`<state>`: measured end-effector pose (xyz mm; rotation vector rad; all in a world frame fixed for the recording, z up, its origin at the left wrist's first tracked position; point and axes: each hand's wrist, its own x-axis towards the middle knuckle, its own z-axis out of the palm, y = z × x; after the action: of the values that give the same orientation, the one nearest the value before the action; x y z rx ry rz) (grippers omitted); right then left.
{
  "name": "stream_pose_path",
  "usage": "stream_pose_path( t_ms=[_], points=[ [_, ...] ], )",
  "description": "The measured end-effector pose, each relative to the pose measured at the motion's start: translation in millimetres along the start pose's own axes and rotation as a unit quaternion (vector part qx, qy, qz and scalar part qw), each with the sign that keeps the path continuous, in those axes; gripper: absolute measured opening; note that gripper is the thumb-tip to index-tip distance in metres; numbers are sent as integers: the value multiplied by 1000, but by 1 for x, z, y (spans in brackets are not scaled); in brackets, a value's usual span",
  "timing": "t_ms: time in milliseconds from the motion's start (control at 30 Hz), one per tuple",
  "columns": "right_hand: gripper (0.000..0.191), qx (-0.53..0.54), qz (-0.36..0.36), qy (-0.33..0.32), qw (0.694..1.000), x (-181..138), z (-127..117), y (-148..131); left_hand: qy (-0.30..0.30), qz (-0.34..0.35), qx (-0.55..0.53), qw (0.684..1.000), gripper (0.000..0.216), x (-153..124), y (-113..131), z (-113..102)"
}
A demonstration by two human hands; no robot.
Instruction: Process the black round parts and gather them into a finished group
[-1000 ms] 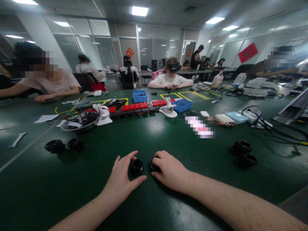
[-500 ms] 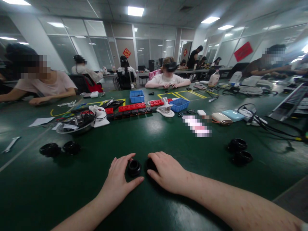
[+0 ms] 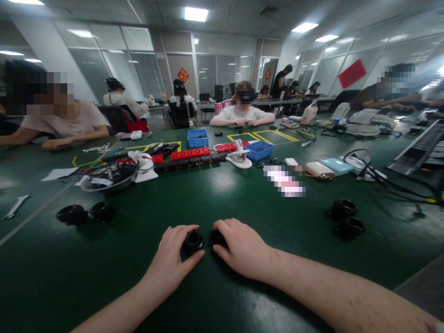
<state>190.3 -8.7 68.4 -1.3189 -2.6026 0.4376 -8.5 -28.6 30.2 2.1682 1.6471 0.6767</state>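
My left hand (image 3: 175, 252) curls around a black ring-shaped part (image 3: 193, 240) that rests on the green tabletop, its round opening facing up. The fingertips lie at the part's far side and the thumb at its near right edge. Just to the right, my right hand (image 3: 239, 247) is closed over another dark part (image 3: 218, 238), mostly hidden under the palm and fingers. Two similar black parts stand to the left, one (image 3: 72, 214) beside the other (image 3: 103, 211). Two more stand to the right, one (image 3: 343, 209) behind the other (image 3: 350, 227).
A metal bowl (image 3: 107, 186) of black items, a white clip stand (image 3: 239, 157), red power strips (image 3: 190, 153) and blue baskets (image 3: 259, 151) line the table's middle. A wrench (image 3: 15, 207) lies far left, cables (image 3: 398, 178) at right. Other people sit around.
My left thumb and fingers have drawn closer around the black ring-shaped part. My right hand stays in place over its part.
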Motion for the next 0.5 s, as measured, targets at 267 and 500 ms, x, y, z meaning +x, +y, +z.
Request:
stream_pose_path(
  t_ms=[267,500],
  points=[
    [25,-11,-17,-7,1000,0,1,1,-28,-6,-19,999,36,0,0,0],
    [25,-16,-21,-10,1000,0,1,2,-54,39,-49,997,39,-3,7,-1]
  ],
)
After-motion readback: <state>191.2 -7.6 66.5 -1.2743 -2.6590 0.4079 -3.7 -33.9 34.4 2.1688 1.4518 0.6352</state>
